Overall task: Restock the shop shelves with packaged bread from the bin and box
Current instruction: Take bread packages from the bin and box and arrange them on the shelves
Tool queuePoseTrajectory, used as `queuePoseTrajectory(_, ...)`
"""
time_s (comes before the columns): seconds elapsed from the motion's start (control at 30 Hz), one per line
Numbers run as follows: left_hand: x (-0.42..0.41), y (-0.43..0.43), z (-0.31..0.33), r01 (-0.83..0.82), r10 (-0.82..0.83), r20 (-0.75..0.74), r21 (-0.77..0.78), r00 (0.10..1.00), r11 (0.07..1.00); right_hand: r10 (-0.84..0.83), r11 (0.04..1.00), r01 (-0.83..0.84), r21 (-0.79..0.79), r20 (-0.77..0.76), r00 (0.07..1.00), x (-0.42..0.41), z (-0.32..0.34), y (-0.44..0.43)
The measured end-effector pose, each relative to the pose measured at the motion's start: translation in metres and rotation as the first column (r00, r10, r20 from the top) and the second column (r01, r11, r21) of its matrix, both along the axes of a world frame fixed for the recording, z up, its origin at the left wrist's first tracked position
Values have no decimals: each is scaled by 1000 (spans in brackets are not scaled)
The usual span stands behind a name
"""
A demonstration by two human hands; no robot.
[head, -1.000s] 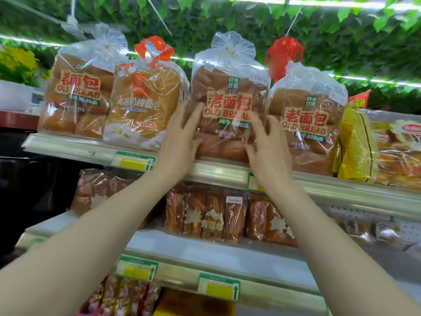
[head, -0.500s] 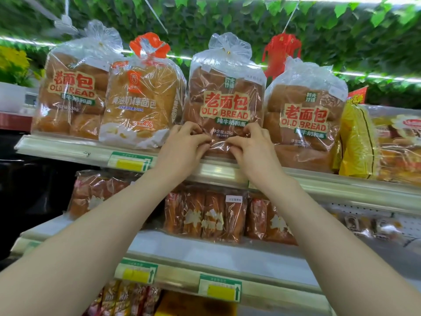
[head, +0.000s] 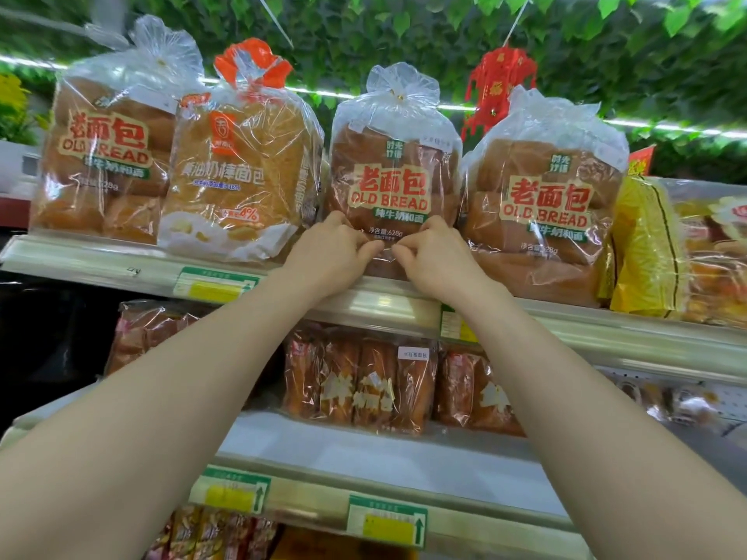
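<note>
Since our hands no longer lie flat against the sides of the middle Old Bread bag (head: 394, 175), as they do one second before, we judge that the placing of this bag is finished and only the tidying remains. Our left hand (head: 331, 256) and our right hand (head: 438, 262) now meet at the lower front of the bag, almost touching each other. The fingers (head: 370, 246) of both are curled and pinch the loose plastic film just under the printed label; they hold the wrapping, not the loaf itself. The bag stands upright at the front edge of the top shelf (head: 384, 307), between the butter bread bag (head: 238, 175) toward the shelf's left end and another Old Bread bag (head: 541, 204) toward its right end, close to both. It keeps the same place as half a second ago, so the grip probably serves to pull the film smooth or to draw the bag a little forward to the edge. When the fingers let go, the bag should stay standing. For the task, this means one more bag is in its place, and the next one can be fetched.
</note>
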State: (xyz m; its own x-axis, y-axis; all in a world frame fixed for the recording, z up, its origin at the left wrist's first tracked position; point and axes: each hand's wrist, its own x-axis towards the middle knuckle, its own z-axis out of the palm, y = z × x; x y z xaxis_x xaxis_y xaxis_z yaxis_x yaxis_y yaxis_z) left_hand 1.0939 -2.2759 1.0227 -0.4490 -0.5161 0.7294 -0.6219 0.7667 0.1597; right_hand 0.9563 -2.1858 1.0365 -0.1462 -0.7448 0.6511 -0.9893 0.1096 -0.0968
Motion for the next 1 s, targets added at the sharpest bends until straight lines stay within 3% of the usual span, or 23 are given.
queuePoseTrajectory(0.17,4,4,-4,24,-24,-6,-5,1000,1000,8,1000,-8,-18,11,1000,4,-2,5)
queuePoseTrajectory(0.5,60,49,-37,-24,-16,-289,-134,957,991,175,920,-180,-348,-46,983,51,-44,21)
queuePoseTrajectory(0.67,110,61,-86,-104,74,-376,-60,924,993,329,875,-333,-351,-74,942,87,-93,21)
queuePoseTrajectory(0.9,174,83,-181,-225,231,-370,59,900,972,462,811,-477,-338,-129,877,141,-191,16)
queuePoseTrajectory(1.0,200,90,-224,-300,324,-353,122,878,946,537,800,-535,-271,-73,840,164,-236,16)
